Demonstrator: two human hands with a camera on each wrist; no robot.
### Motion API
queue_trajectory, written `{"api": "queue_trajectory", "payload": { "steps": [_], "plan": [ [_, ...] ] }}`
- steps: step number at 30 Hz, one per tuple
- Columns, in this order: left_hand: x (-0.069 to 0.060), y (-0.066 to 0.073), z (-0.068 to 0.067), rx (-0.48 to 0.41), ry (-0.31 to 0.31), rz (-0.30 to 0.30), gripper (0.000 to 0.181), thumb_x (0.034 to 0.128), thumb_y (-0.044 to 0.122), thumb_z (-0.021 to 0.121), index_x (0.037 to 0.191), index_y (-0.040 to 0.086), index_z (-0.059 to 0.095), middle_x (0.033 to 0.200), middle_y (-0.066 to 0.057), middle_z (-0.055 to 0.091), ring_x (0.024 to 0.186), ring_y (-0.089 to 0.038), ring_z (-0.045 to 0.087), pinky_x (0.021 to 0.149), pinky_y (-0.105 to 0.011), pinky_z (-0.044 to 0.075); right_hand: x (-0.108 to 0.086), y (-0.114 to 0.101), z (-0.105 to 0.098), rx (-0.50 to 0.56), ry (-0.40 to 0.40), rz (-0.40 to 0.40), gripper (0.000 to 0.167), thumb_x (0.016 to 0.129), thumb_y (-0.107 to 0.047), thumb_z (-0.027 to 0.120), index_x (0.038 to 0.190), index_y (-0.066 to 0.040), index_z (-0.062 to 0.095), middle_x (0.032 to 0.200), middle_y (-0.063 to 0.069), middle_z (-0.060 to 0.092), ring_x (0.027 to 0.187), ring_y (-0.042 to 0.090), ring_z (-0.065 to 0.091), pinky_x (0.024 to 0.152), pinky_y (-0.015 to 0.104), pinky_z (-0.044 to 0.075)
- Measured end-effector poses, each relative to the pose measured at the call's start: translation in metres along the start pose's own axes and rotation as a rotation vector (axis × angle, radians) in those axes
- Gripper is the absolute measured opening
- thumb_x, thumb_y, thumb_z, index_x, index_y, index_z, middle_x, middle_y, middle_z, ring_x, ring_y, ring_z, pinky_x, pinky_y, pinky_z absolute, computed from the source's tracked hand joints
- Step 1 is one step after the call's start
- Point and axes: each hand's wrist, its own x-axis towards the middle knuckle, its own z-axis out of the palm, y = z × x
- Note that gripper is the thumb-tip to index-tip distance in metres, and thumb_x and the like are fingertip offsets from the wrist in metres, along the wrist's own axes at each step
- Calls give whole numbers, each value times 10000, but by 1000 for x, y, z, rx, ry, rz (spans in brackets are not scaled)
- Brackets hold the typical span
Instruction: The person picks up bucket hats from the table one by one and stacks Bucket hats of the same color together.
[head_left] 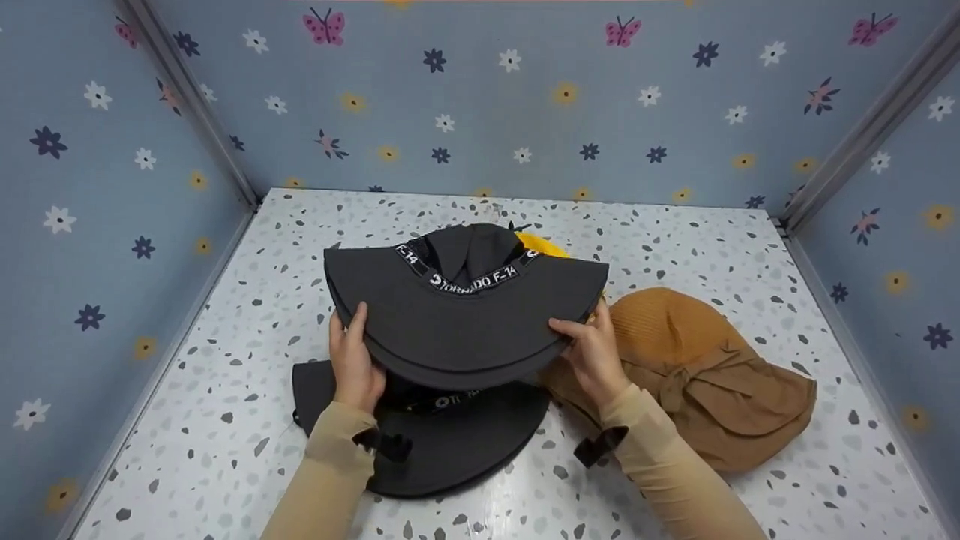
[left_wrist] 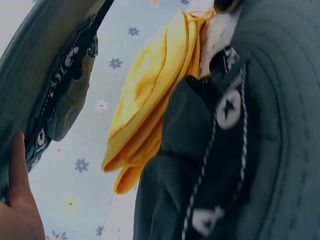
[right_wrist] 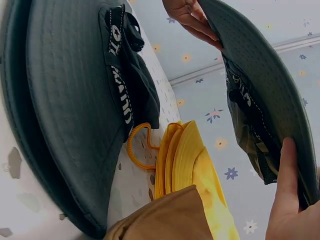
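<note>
Between both hands, a dark grey wide-brimmed hat (head_left: 465, 334) is held up off the table, folded flat, a "TORNADO F-14" band along its inner edge. My left hand (head_left: 354, 366) grips the brim at its left side, thumb on top. At the other end, my right hand (head_left: 595, 358) pinches the brim the same way. Beneath it lies a second dark hat (head_left: 457, 450) with a similar lettered band, partly covered by the raised one. In the right wrist view, the held hat (right_wrist: 270, 95) slants above the lying hat (right_wrist: 70, 100).
To the right lies a hat with a mustard crown (head_left: 664, 322) and brown, knotted brim (head_left: 750, 405), near my right forearm. Behind the raised hat is a yellow hat (right_wrist: 195, 165) with a cord, mostly hidden in the head view. Patterned panels (head_left: 480, 97) enclose the speckled table (head_left: 217, 420).
</note>
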Motion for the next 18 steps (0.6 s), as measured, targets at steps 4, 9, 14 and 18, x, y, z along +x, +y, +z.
{"api": "queue_trajectory", "payload": {
  "steps": [4, 9, 14, 18],
  "plan": [
    [-3, 2, -8, 35, 10, -1, 485, 1067, 253, 452, 1521, 191, 292, 1504, -26, 397, 1288, -167, 501, 1097, -297, 456, -6, 2, -3, -17, -29, 21, 769, 847, 148, 592, 1469, -220, 331, 1248, 135, 619, 893, 239, 731, 814, 390, 617],
    [-4, 6, -19, 79, 52, -15, 390, 1056, 304, 475, 1413, 179, 381, 1411, 1, 455, 1228, -147, 526, 1047, -275, 477, -13, 7, -6, -25, -56, 30, 765, 831, 151, 608, 1454, -224, 370, 1197, 128, 644, 895, 246, 729, 790, 391, 622],
    [-8, 9, -30, 141, 81, -45, 346, 1039, 379, 493, 1326, 195, 431, 1310, 18, 502, 1154, -137, 558, 998, -258, 501, -23, 16, -8, -44, -62, 38, 730, 812, 159, 619, 1421, -167, 385, 1193, 115, 642, 923, 241, 719, 795, 381, 621],
    [-10, 12, -35, 193, 108, -45, 383, 1021, 430, 509, 1330, 217, 431, 1301, 45, 508, 1153, -117, 559, 991, -233, 502, -30, 22, -9, -68, -59, 51, 714, 811, 146, 633, 1413, -149, 386, 1203, 103, 629, 928, 236, 714, 796, 378, 620]
  ]
}}
